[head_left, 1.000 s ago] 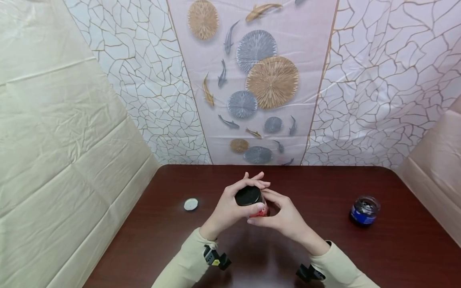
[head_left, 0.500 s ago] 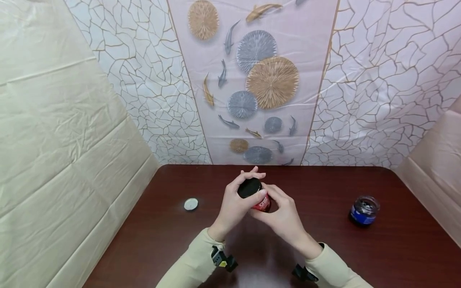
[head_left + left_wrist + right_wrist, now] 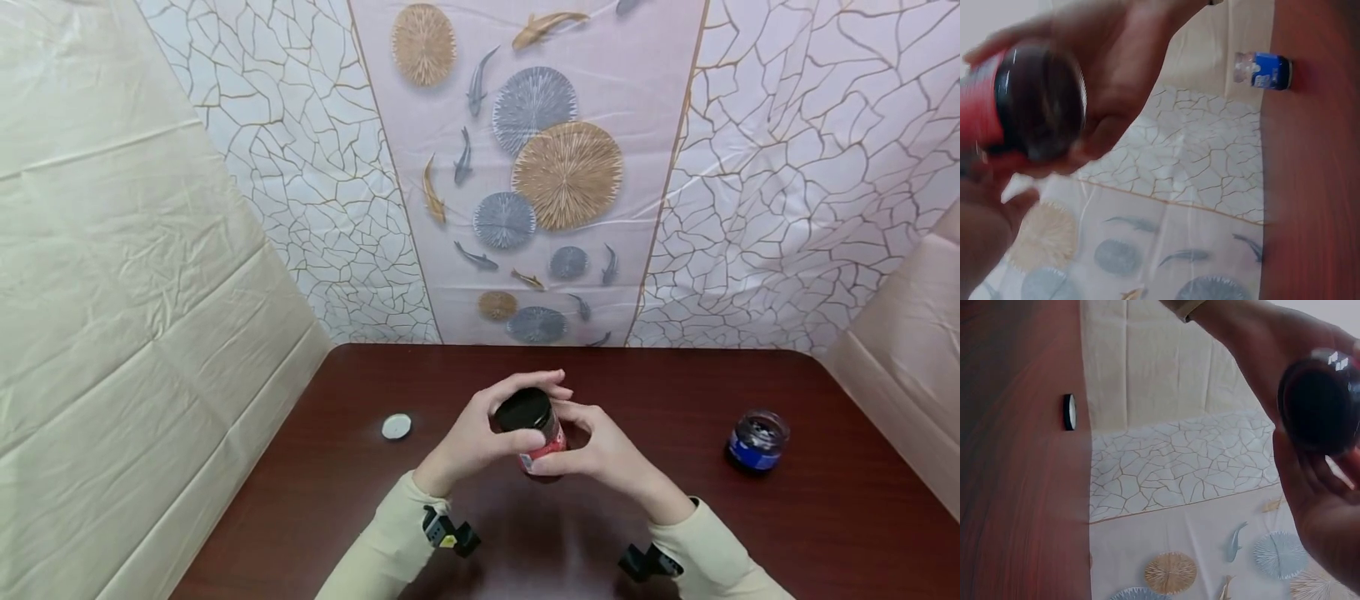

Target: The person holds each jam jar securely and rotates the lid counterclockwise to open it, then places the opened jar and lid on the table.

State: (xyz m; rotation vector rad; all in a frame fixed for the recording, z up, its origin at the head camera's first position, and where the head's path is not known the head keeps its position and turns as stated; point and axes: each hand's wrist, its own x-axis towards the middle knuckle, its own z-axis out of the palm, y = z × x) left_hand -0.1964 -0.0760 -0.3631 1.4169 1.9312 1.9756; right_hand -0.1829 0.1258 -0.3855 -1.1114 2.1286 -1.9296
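In the head view, your left hand (image 3: 476, 429) has its fingers curled round the black lid (image 3: 523, 407) of the red jar (image 3: 554, 437); your right hand (image 3: 606, 454) has its fingers clamped on the jar's body below. The red jar is off the bench (image 3: 360, 517), tilted, black lid uppermost and leaning to your left. The pale lid (image 3: 396, 427) lies on the bench at your left; the blue jar (image 3: 757, 442) stands lidless and upright at your right, well apart from both hands. In the left wrist view, the red jar's dark base is turned towards the camera, blurred, with the right hand round it; the blue jar stands behind. In the right wrist view, the black lid faces the camera between both hands, with the pale lid beyond.
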